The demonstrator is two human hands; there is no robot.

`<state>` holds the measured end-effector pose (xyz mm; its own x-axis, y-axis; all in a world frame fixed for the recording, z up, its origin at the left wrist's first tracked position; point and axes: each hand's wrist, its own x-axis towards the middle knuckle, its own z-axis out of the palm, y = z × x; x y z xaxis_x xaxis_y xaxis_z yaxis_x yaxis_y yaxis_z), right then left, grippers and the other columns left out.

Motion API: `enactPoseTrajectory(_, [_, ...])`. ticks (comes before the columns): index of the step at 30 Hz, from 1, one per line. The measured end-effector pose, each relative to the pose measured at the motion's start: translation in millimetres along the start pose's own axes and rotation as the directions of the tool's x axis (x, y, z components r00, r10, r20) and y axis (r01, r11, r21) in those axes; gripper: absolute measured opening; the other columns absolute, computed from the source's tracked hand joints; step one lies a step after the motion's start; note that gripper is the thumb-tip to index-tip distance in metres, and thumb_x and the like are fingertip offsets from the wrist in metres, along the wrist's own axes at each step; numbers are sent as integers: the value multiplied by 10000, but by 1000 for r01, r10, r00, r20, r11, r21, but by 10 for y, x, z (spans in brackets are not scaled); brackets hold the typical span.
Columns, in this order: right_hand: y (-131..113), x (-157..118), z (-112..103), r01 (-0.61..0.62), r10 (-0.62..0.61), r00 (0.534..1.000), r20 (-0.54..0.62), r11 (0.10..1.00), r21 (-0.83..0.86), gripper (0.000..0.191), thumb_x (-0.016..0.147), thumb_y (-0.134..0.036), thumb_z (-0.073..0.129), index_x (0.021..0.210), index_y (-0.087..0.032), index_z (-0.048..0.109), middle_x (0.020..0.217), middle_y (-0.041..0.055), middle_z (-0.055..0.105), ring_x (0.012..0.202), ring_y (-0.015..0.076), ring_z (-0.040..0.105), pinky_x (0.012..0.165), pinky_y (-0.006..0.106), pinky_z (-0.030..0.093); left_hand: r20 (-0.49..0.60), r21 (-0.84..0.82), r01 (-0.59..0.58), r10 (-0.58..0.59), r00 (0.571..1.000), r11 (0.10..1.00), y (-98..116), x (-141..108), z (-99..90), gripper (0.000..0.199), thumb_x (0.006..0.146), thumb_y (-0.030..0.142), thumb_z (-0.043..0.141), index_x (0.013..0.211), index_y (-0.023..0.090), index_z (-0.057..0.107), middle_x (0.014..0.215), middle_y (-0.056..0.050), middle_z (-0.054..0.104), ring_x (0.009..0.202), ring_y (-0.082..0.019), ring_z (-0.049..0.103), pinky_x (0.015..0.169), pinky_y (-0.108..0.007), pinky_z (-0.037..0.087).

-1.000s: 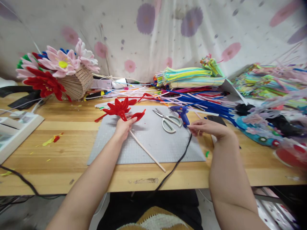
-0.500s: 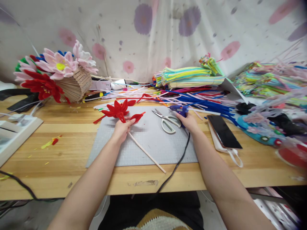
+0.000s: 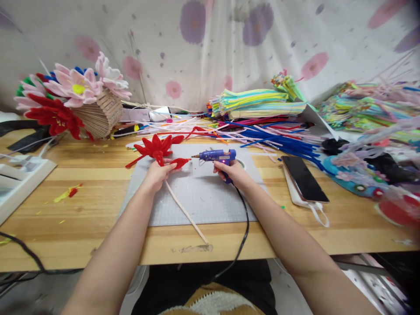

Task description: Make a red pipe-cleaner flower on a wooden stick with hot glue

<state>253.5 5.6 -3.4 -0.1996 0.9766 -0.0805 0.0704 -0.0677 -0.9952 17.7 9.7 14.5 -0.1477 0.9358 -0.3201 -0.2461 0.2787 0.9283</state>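
My left hand is closed on a red pipe-cleaner flower whose petals spread out above the fingers. Between thumb and fingers it also pinches a separate-looking red petal that points right. A pale stem runs from under this hand down toward the table's front. In my right hand is a blue glue gun, gripped by its handle with a small red light showing. Its nozzle points left, close to the petal's tip; whether they touch I cannot tell. The scissors are mostly hidden behind the gun and hand.
Under my hands lies a grey cutting mat. A black cord trails from the gun over the table edge. At right is a phone; at left, a power strip and a basket of flowers. Pipe cleaners pile up behind.
My right hand has lifted the glue gun from the mat's right side and brought it left, up to the red petal. My left hand, with the flower, has shifted slightly left.
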Motion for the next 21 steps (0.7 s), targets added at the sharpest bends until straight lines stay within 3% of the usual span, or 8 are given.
enactPoseTrajectory(6, [23, -9, 16, 16, -15, 1000, 10, 992, -128, 395, 697, -550, 603, 592, -170, 574, 412, -36, 450, 379, 71, 389, 413, 223, 301, 4, 34, -5, 5, 1000, 999, -33, 25, -15, 223, 626, -17, 654, 737, 108, 507, 731, -108, 668, 567, -189, 667, 299, -128, 141])
enactPoseTrajectory(11, [-55, -38, 69, -41, 29, 998, -50, 967, -250, 369, 694, -524, 610, 585, -175, 563, 406, -34, 460, 385, 82, 403, 437, 239, 316, 23, 48, -12, 11, 1000, 999, -58, 48, -24, 203, 652, -20, 617, 754, 112, 501, 722, -100, 668, 580, -181, 669, 302, -129, 146])
enactPoseTrajectory(21, [-80, -39, 142, -34, 11, 996, -83, 961, -275, 354, 681, -506, 597, 609, -166, 532, 414, -43, 453, 392, 80, 401, 436, 230, 316, 34, 68, -17, 15, 999, 998, -73, 57, -32, 231, 621, 30, 664, 765, 117, 505, 703, -79, 661, 609, -182, 669, 328, -139, 148])
